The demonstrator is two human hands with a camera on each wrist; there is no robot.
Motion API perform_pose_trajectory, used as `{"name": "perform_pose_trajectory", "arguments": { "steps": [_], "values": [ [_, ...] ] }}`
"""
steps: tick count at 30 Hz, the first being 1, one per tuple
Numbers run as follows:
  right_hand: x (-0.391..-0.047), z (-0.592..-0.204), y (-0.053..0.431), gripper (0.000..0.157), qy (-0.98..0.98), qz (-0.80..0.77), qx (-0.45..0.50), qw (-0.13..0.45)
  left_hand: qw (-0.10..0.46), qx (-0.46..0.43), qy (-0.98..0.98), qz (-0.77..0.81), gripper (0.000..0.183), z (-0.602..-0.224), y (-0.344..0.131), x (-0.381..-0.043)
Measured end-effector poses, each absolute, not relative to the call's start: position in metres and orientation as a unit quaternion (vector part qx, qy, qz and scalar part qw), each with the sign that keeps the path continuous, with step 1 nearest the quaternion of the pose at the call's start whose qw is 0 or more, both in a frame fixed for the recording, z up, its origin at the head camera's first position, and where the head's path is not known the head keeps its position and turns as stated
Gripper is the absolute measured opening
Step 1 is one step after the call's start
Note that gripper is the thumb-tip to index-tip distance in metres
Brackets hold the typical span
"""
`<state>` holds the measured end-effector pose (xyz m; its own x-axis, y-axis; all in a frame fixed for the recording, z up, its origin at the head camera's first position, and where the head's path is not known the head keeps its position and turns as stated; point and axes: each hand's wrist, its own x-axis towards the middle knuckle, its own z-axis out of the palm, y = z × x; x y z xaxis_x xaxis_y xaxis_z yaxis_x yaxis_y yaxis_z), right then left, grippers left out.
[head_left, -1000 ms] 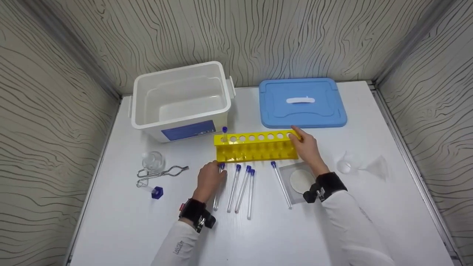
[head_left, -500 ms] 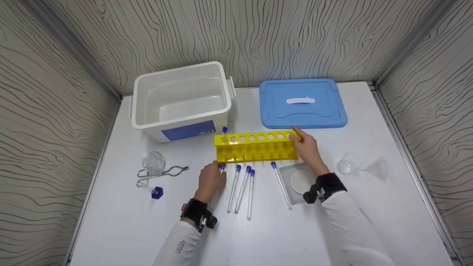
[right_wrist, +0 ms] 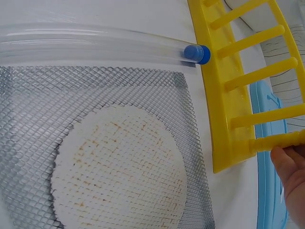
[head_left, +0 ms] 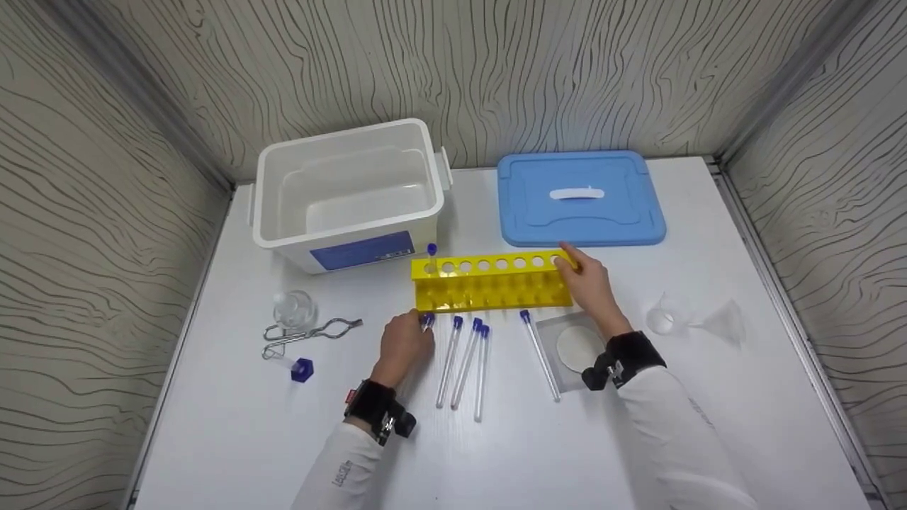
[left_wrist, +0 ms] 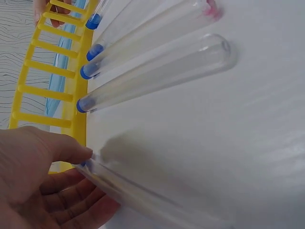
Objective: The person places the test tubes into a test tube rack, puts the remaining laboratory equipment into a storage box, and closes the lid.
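Observation:
My left hand (head_left: 405, 347) pinches a clear test tube (left_wrist: 143, 198) close to its blue cap, thumb on one side and fingers beneath. In the left wrist view that tube slants off toward the lower right. At the rack's right end my right hand (head_left: 589, 283) grips the yellow test tube rack (head_left: 492, 289), its thumb near the last hole. A single blue-capped test tube (head_left: 431, 249) stands in the rack's leftmost hole. Between my hands, several capped test tubes (head_left: 448, 365) lie on the table, caps toward the rack. Another test tube (head_left: 540, 358) lies beside the wire gauze (right_wrist: 119, 171).
Behind stand a white bin (head_left: 347, 230) and its blue lid (head_left: 581, 212). To the left are a small glass flask (head_left: 294, 309), metal tongs (head_left: 333, 328) and a clear piece with a blue hexagonal base (head_left: 302, 370). A clear funnel (head_left: 723, 322) and a round glass vessel (head_left: 663, 320) lie right.
The tube at my left hand, whose lower end showed beside the wrist, is now mostly hidden by the hand. The left hand has shifted very slightly; the right hand and rack stay put.

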<state>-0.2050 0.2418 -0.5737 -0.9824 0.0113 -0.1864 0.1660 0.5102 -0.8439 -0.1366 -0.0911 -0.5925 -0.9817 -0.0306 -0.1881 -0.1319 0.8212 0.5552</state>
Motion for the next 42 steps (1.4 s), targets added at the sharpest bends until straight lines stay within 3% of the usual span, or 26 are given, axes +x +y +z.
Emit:
{"name": "perform_pose_trajectory", "arguments": {
  "steps": [7,42],
  "values": [
    [-0.205,-0.572,0.241,0.057,0.861,-0.498,0.055,0.086,0.103,-0.051,0.944,0.308,0.022,-0.586,-0.09,-0.137],
    [-0.203,-0.574,0.241,0.055,0.867,-0.493,0.04,0.063,0.063,-0.026,0.94,0.333,0.029,-0.537,-0.079,-0.141]
  ]
}}
